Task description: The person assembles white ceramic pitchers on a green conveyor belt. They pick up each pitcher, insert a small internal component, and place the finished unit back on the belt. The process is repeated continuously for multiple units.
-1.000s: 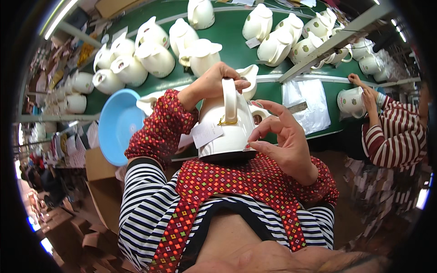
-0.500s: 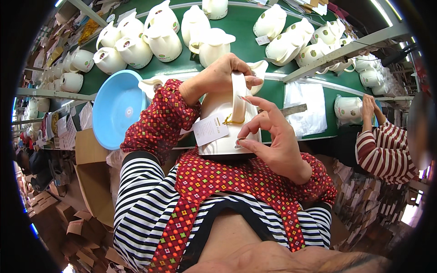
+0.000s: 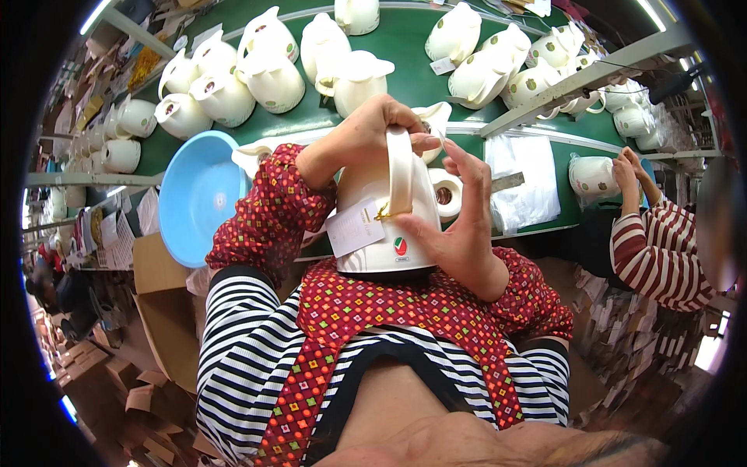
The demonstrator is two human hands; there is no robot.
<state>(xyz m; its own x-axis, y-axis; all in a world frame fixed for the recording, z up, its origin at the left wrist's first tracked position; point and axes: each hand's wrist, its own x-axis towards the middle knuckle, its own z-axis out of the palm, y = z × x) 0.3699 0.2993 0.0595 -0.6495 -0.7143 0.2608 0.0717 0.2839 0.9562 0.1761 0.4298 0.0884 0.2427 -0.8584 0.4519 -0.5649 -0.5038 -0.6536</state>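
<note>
A white vacuum jug (image 3: 362,179) stands upright at the edge of the bench, close against my apron, its handle facing me. My left hand (image 3: 372,128) is closed round the top of that handle. A white card tag (image 3: 355,228) hangs from the handle's lower end on a gold tie. On the jug's front, right of the tag, is a small red and green sticker (image 3: 401,247). My right hand (image 3: 467,233) is open along the jug's right side, fingers stretched upward and thumb against the body near the sticker. Behind it shows a white roll (image 3: 446,194) with a dark core.
Several white jugs (image 3: 272,78) stand along the green bench (image 3: 405,47). To the left is a blue basin (image 3: 198,198), above an open cardboard box (image 3: 167,311). Clear plastic bags (image 3: 523,183) lie on the right. Farther right, a person's hands (image 3: 629,173) touch another jug (image 3: 593,177).
My right hand has opened from a pinch at the jug's front and moved up its right side. The red and green sticker and the roll now show. My left hand keeps its hold.
</note>
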